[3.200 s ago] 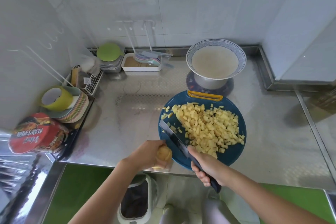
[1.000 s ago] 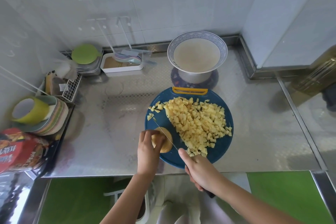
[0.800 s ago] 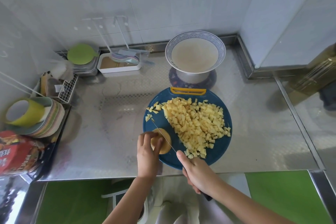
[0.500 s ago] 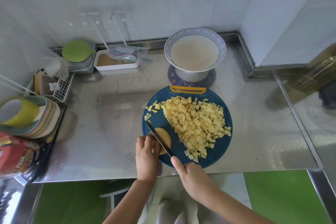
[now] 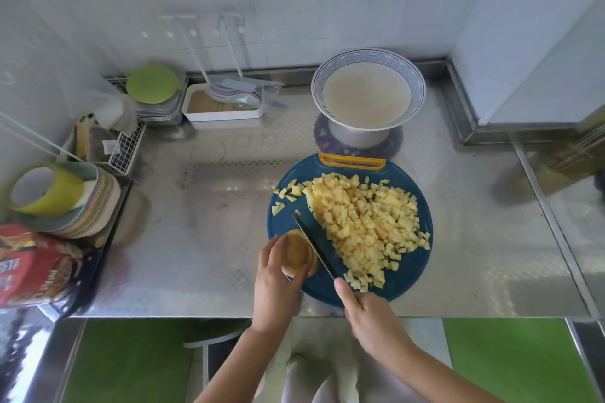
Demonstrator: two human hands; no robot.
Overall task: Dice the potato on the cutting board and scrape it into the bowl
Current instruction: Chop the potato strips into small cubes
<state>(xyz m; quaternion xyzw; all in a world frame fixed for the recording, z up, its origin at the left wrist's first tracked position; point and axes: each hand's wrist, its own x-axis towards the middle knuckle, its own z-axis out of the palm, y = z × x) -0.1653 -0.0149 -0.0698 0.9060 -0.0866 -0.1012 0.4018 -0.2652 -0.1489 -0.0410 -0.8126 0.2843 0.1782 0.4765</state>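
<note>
**Potato end under the knife, dice heaped on the board**

I see the steel bench (image 5: 212, 239) filling the middle of the frame. The round blue cutting board (image 5: 409, 278) lies right of centre at its near edge. Above the board, toward the back wall, the patterned bowl (image 5: 366, 55) stands on a metal base, well apart from the dice. The diced potato (image 5: 363, 222) is heaped over the right half of the board, with a few stray cubes at its upper left.

My left hand (image 5: 275, 285) curls thumb and fingers round the uncut potato piece (image 5: 296, 252) on the board's lower left. My right hand (image 5: 370, 314) is closed round the knife's (image 5: 314, 245) handle, forefinger out toward the blade. The blade slants up-left between the piece and the heap, right at the piece's edge; I cannot tell whether it has bitten in.
</note>
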